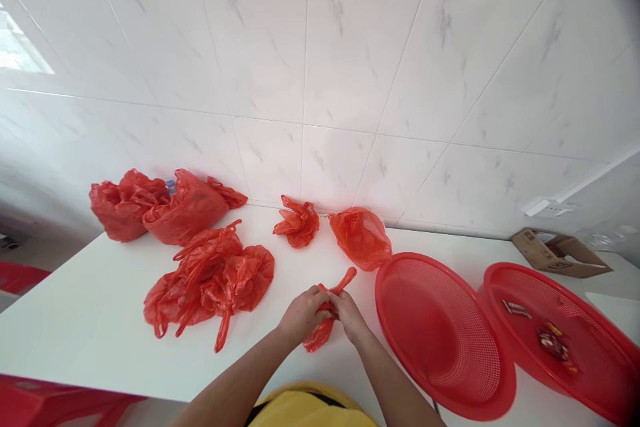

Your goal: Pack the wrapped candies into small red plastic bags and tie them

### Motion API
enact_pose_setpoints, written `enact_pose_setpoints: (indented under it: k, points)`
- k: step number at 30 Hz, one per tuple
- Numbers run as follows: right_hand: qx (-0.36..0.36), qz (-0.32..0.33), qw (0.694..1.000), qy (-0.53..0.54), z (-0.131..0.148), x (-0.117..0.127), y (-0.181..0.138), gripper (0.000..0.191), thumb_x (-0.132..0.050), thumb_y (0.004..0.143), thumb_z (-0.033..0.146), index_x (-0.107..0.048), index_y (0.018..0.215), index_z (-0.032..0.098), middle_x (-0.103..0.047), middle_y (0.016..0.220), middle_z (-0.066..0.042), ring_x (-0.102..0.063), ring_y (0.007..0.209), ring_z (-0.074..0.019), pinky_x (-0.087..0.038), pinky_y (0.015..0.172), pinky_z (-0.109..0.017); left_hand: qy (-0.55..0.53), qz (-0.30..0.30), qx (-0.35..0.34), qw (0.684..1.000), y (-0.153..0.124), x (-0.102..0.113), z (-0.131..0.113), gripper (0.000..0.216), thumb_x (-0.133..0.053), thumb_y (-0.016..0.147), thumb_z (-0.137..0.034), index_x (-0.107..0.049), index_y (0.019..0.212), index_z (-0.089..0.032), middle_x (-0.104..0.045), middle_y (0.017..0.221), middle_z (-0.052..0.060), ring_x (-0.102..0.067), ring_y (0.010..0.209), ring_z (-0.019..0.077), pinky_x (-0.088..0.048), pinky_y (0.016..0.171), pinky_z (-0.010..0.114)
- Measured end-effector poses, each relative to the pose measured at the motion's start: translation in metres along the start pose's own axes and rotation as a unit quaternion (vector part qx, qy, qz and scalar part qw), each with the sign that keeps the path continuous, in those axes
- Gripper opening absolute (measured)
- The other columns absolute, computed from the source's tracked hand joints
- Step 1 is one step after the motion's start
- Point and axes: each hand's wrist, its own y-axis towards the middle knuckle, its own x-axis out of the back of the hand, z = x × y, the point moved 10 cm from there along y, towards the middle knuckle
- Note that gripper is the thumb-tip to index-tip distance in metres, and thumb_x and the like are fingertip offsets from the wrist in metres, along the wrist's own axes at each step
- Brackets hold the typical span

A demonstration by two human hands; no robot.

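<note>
Both my hands meet over the white table [90, 320] and grip one twisted red plastic bag [320, 333]. My left hand [303, 313] is closed around its middle, and my right hand [350, 317] pinches it from the other side. One end of the bag sticks up past my right hand, the other hangs below my hands. To the left lies a heap of crumpled red bags [210, 280].
Two stuffed red bags [165, 210] sit against the tiled wall at back left. A small knotted red bag [297, 223] and an open one [360, 237] lie behind my hands. Two red mesh baskets [440, 333] [595, 353] stand at right, the farther holding small packets. A cardboard box [560, 253] is beyond.
</note>
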Motion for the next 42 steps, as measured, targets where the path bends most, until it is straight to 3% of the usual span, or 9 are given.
enact_pose_setpoints:
  k: [6,11,18,22,26,29,34,42]
  points:
    - [-0.018,0.038,0.999,0.031,-0.004,-0.007,-0.006,0.022,-0.057,0.074,0.035,-0.047,0.062,0.021,-0.035,0.053,0.007,-0.025,0.05,-0.0088,-0.02,0.052,-0.027,-0.088,0.041,0.036,0.995,-0.002,-0.011,0.012,0.016,-0.055,0.076,-0.023,-0.066,0.088,-0.024,-0.069,0.087,0.0,-0.06,0.081,0.018,-0.044,0.073,0.026]
    - [-0.034,0.07,0.995,0.056,-0.004,-0.013,-0.01,0.024,-0.059,0.075,0.033,-0.044,0.062,0.021,-0.029,0.05,0.009,-0.023,0.05,-0.0086,-0.021,0.053,-0.027,-0.174,-0.032,0.119,0.977,-0.001,-0.007,0.041,0.017,-0.048,0.08,-0.03,-0.058,0.07,-0.02,-0.061,0.069,-0.002,-0.054,0.069,0.0156,-0.04,0.065,0.026]
    - [-0.051,0.073,0.991,0.097,-0.017,-0.01,-0.011,0.022,-0.063,0.075,0.033,-0.049,0.065,0.02,-0.043,0.054,0.006,-0.041,0.056,-0.0115,-0.032,0.06,-0.028,-0.18,-0.07,0.176,0.965,-0.001,-0.006,0.07,0.02,-0.046,0.08,-0.033,-0.048,0.065,-0.02,-0.051,0.062,-0.004,-0.047,0.062,0.0137,-0.037,0.061,0.026]
    - [-0.05,0.064,0.99,0.113,-0.021,-0.005,-0.01,0.023,-0.066,0.074,0.032,-0.05,0.063,0.02,-0.044,0.054,0.005,-0.042,0.057,-0.0119,-0.031,0.059,-0.028,-0.192,-0.064,0.165,0.965,-0.004,-0.009,0.067,0.015,-0.048,0.08,-0.031,-0.058,0.081,-0.02,-0.059,0.068,-0.003,-0.053,0.066,0.0147,-0.04,0.063,0.025]
    - [-0.053,0.047,0.988,0.136,-0.024,-0.002,-0.008,0.024,-0.066,0.075,0.035,-0.05,0.064,0.02,-0.043,0.053,0.006,-0.041,0.056,-0.0113,-0.031,0.059,-0.027,-0.144,-0.055,0.117,0.981,-0.006,-0.01,0.05,0.03,-0.053,0.079,-0.029,-0.064,0.106,-0.023,-0.068,0.091,0.002,-0.06,0.085,0.0179,-0.043,0.077,0.027]
    - [-0.053,0.037,0.986,0.153,-0.027,-0.003,-0.007,0.026,-0.067,0.074,0.035,-0.05,0.062,0.02,-0.043,0.053,0.006,-0.041,0.056,-0.0107,-0.031,0.059,-0.027,-0.085,-0.03,0.077,0.993,-0.006,-0.015,0.038,0.025,-0.051,0.08,-0.027,-0.069,0.097,-0.024,-0.066,0.091,0.003,-0.059,0.084,0.0184,-0.042,0.077,0.028]
    - [-0.049,0.039,0.984,0.169,-0.027,-0.004,-0.012,0.016,-0.065,0.068,0.026,-0.053,0.061,0.019,-0.046,0.057,0.004,-0.044,0.061,-0.0119,-0.033,0.061,-0.027,-0.147,-0.021,0.065,0.987,-0.005,-0.019,0.037,0.025,-0.045,0.081,-0.022,-0.067,0.069,-0.022,-0.065,0.076,0.001,-0.059,0.076,0.0168,-0.041,0.076,0.027]
    - [-0.049,0.055,0.977,0.201,-0.012,-0.007,-0.016,0.018,-0.062,0.071,0.036,-0.065,0.07,0.018,-0.054,0.069,-0.001,-0.05,0.071,-0.0154,-0.039,0.069,-0.03,-0.264,-0.023,0.068,0.962,-0.002,-0.025,0.039,0.029,-0.038,0.084,-0.022,-0.067,0.085,-0.017,-0.069,0.082,0.003,-0.063,0.08,0.0163,-0.048,0.077,0.027]
